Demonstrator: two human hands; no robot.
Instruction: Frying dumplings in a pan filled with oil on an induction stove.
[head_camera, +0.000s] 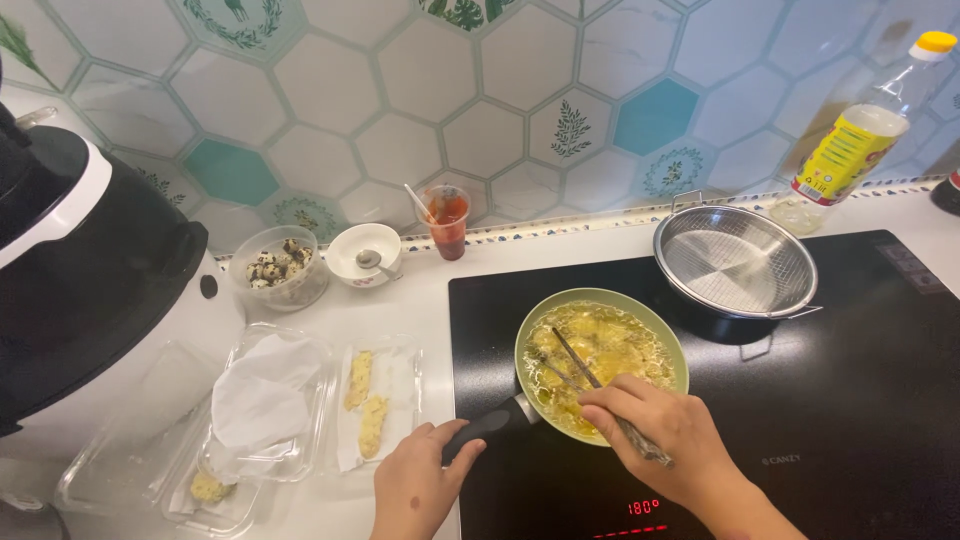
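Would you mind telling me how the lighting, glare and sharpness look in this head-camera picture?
Head view: even, bright light with soft shadows; faint reflections on the black cooktop and a sheen on the steel strainer. The left hand on the pan handle and the right hand holding chopsticks are sharp; wide-angle bending shows at the edges.

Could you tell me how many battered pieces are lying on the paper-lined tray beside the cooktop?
2: one piece lies at the tray's upper left, the other piece just below it, nearer the left hand. None seems hidden.
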